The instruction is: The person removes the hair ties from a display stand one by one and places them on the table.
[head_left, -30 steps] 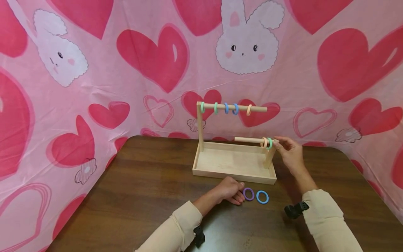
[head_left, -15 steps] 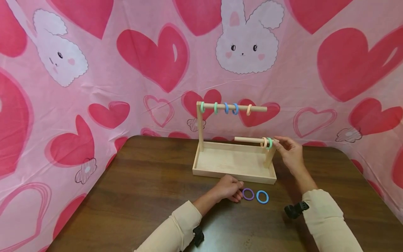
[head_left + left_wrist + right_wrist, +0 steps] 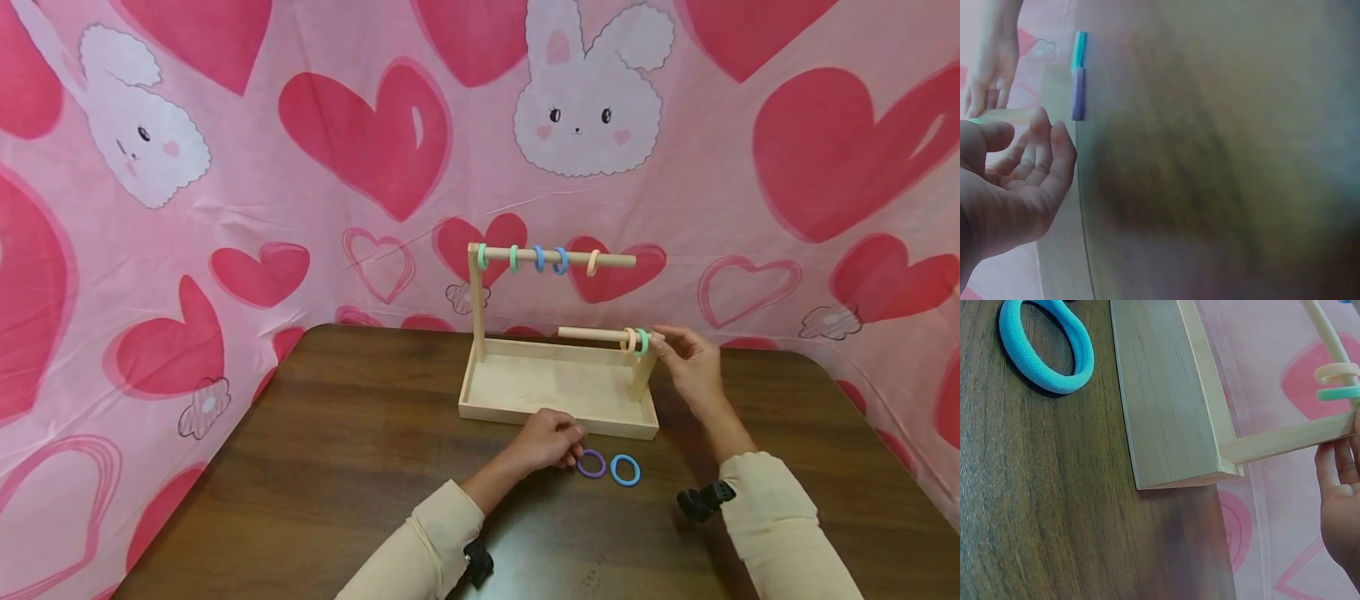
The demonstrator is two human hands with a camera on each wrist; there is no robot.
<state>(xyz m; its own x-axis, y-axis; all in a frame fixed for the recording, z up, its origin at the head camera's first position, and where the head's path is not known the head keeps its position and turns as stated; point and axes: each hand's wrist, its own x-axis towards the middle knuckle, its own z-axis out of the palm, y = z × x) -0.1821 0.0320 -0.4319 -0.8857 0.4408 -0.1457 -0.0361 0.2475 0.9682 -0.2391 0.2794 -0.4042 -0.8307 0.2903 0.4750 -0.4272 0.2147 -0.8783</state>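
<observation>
My left hand (image 3: 551, 439) is beside a purple hair tie (image 3: 602, 472), in front of the wooden rack's tray (image 3: 555, 422). In the left wrist view its fingers are loosely bent and hold nothing, and the purple hair tie (image 3: 1079, 94) lies beyond the fingertips. A blue hair tie (image 3: 1054, 382) lies flat to the right of the purple one. My right hand (image 3: 693, 367) pinches the top of the rack's short post (image 3: 1291, 439). Close to those fingers, a green hair tie (image 3: 1338, 394) and a peach hair tie (image 3: 1329, 370) hang on the lower rod (image 3: 588, 333).
Above, the rack's upper rod (image 3: 577, 257) carries several green, blue and peach hair ties, held up by a tall post (image 3: 477, 304) at the left. The brown table (image 3: 360, 433) ends at a pink heart-and-rabbit cloth (image 3: 465, 183) behind and at the sides.
My left hand has risen slightly and moved a little forward, its fingers drawing together. The purple hair tie has barely shifted. My right hand stays on the post.
</observation>
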